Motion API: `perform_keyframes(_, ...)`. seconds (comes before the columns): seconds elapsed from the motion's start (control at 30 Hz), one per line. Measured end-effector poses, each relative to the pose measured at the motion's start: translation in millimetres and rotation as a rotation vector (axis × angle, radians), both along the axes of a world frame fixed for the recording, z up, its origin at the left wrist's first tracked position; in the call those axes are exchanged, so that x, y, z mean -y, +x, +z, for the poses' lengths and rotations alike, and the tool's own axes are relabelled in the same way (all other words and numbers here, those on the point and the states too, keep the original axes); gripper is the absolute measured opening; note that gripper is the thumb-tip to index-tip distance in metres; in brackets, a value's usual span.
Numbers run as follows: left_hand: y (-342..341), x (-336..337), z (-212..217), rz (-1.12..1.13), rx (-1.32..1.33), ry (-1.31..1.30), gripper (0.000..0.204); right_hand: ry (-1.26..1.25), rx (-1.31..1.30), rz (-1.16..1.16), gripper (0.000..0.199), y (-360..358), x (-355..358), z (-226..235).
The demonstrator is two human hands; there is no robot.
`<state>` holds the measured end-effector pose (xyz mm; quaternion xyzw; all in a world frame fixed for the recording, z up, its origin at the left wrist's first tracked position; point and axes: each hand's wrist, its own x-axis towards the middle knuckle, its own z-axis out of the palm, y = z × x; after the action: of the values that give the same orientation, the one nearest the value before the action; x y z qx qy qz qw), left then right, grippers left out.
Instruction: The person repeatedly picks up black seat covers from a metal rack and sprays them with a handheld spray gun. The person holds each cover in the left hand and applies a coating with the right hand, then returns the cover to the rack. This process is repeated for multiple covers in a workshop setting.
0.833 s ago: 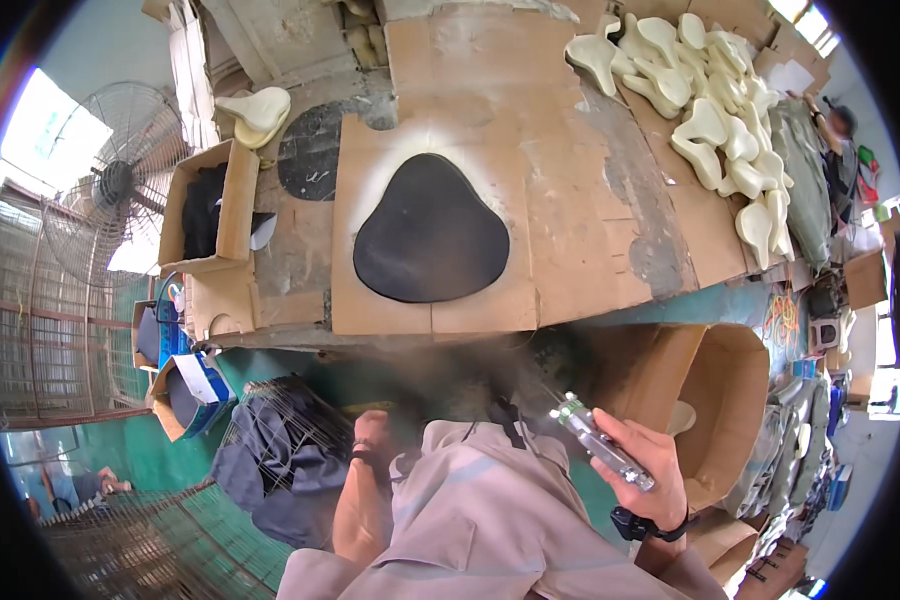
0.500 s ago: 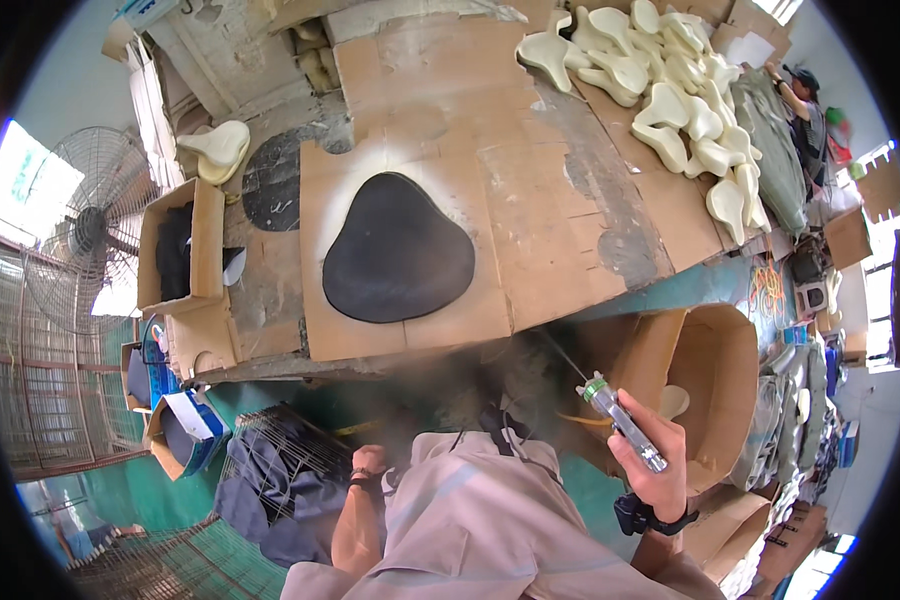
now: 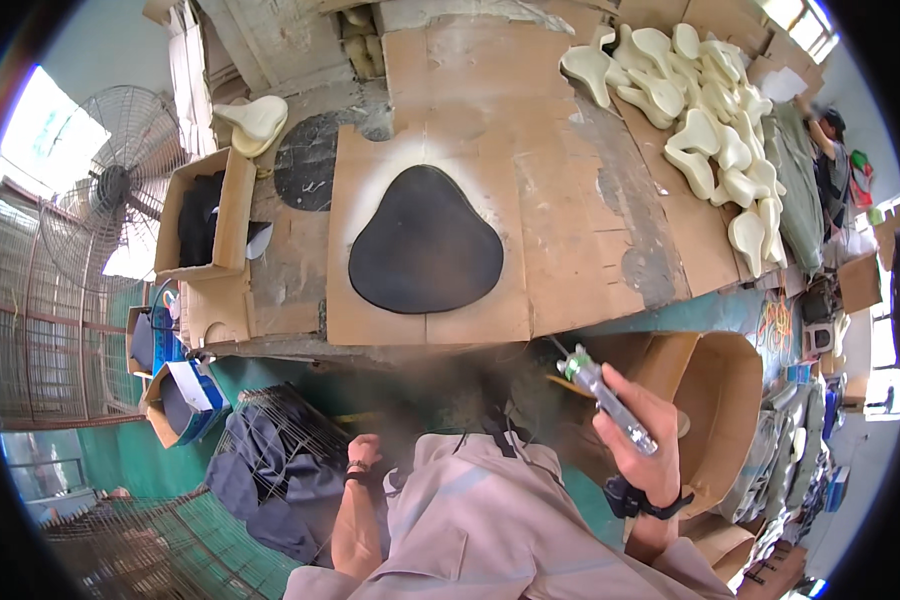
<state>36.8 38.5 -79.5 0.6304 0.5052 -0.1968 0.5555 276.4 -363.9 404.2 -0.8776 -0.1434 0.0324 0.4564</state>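
In my right hand [image 3: 638, 425] is a spray gun [image 3: 610, 398] with a grey metal body and a green ring. My fingers wrap round it; its nose points up and left toward the table's front edge, with a thin line running out from the tip. Ahead on the table lies a black, rounded triangular seat cover [image 3: 425, 245], flat on a cardboard sheet [image 3: 355, 325] with pale overspray around it. My left hand [image 3: 364, 450] hangs low beside my pinkish apron [image 3: 480, 520], fingers curled, nothing visible in it. Neither hand touches the cover.
Cream foam saddle shapes [image 3: 725, 150] are heaped at the back right; others [image 3: 255, 120] lie back left. A box with black pieces [image 3: 202, 215] sits at the table's left. A large carton [image 3: 720, 430] stands by my right hand. A fan [image 3: 115, 185] stands left; a person [image 3: 830, 165] is far right.
The view has shifted, so the table and cover appear further right. My right hand with the spray gun has come slightly left and up in the picture. The left hand stays nearly in place.
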Motion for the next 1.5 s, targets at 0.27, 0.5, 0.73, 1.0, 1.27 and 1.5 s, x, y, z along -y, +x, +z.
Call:
perform_keyframes(0.27, -36.9, -1.6, -36.1, -0.85, -0.046, 0.396, 0.022, -0.04, -0.069, -0.014, 0.056, -15.7, -2.4, 9.1)
perform_keyframes(0.5, -3.8, 9.9, -32.0, -0.125, -0.008, 0.056, 0.022, -0.092, -0.152, 0.188, 0.062, -25.5, 5.9, 11.5)
perform_keyframes(0.73, 17.3, -1.3, -19.3, 0.018, 0.032, -0.041, 0.023, -0.03, 0.049, -0.015, 0.056, -7.6, -10.8, 14.8)
perform_keyframes(1.0, 3.5, -2.6, -35.9, -0.169, 0.043, -0.006, 0.024, -0.123, -0.118, 0.051, 0.056, -34.6, 14.1, 21.7)
perform_keyframes(1.27, -9.3, -15.8, -84.6, -0.254, 0.108, -0.013, 0.021, -0.089, -0.126, 0.08, 0.053, -32.2, 10.4, 25.4)
perform_keyframes(1.5, 9.4, -22.8, -78.4, -0.186, 0.072, -0.067, 0.016, -0.03, 0.061, -0.036, 0.058, -12.5, -6.7, 19.6)
